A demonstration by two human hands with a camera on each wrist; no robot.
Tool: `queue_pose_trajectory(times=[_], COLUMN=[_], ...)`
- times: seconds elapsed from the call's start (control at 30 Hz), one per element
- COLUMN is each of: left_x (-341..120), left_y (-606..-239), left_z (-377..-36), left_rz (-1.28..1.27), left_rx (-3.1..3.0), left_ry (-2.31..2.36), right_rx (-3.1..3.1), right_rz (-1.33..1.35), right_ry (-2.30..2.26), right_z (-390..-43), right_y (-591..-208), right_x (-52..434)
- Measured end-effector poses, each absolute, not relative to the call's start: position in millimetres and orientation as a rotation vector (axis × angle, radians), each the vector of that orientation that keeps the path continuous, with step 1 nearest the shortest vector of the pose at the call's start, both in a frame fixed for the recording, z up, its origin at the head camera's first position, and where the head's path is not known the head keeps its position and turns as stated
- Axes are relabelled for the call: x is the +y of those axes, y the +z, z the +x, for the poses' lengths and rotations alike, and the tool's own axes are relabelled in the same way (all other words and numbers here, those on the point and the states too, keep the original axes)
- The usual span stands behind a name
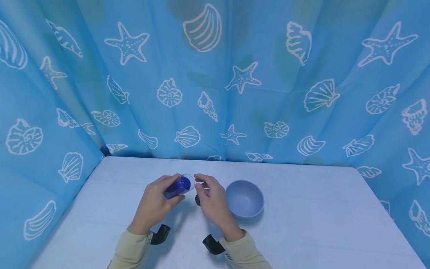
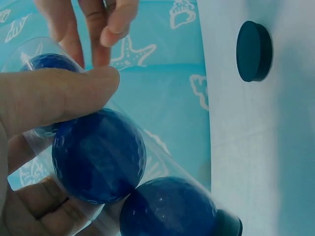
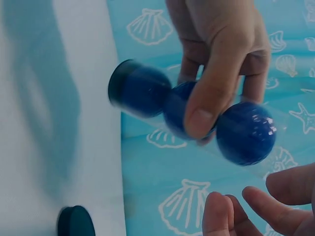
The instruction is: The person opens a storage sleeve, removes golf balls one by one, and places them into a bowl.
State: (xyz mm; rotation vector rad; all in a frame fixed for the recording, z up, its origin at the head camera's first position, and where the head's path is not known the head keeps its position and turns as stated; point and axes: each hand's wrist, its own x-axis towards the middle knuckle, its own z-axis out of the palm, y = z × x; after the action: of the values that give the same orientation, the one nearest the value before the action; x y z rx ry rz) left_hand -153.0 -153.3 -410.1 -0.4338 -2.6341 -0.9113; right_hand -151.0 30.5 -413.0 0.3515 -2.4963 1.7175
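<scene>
— What have the hands got?
— Left hand (image 1: 155, 204) grips a clear tube (image 1: 178, 186) of blue balls (image 2: 98, 155) above the tabletop (image 1: 319, 224); right hand (image 1: 211, 201) hovers loosely open at its mouth.
— Nearby?
— Dark cap (image 2: 253, 50) lying below, blue bowl (image 1: 244, 198) just right.

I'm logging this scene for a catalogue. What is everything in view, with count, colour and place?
Clear tube: one, see-through, dark cap on its far end, held tilted above the table.
Balls: three, dark blue, in a row inside the tube.
Loose cap: one, dark, lying on the table.
Bowl: one, pale blue, right of the hands.
Table: one, white.
Curtain: blue, white shells and starfish, behind and beside the table.
Left hand: grip on the tube.
Right hand: fingers by the tube's open end.
</scene>
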Motion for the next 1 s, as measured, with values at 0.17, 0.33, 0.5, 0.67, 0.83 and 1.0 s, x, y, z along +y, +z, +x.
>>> queue_pose_trajectory(times=[0.17, 0.33, 0.5, 0.67, 0.83, 1.0], left_x=[-152, -149, -144, -138, -135, -134], left_y=[-410, -411, -412, -411, -411, -412], left_z=[-152, -151, -152, -152, -152, -153], left_rz=[-0.426, -0.409, -0.398, -0.415, -0.436, -0.45], left_rx=[-2.617, -2.611, -2.624, -2.611, -2.592, -2.575], left_ry=[-0.891, -0.883, -0.843, -0.755, -0.673, -0.606], right_rx=[-2.417, -2.362, -2.337, -2.321, -2.35, -2.348], right_rz=[0.367, 0.362, 0.283, 0.196, 0.168, 0.144], right_ry=[1.867, 1.99, 2.071, 2.129, 2.144, 2.163], right_z=[-151, -149, -150, -152, -153, -155], right_y=[-410, -407, -405, -407, -409, -410], right_x=[31, 32, 32, 33, 35, 36])
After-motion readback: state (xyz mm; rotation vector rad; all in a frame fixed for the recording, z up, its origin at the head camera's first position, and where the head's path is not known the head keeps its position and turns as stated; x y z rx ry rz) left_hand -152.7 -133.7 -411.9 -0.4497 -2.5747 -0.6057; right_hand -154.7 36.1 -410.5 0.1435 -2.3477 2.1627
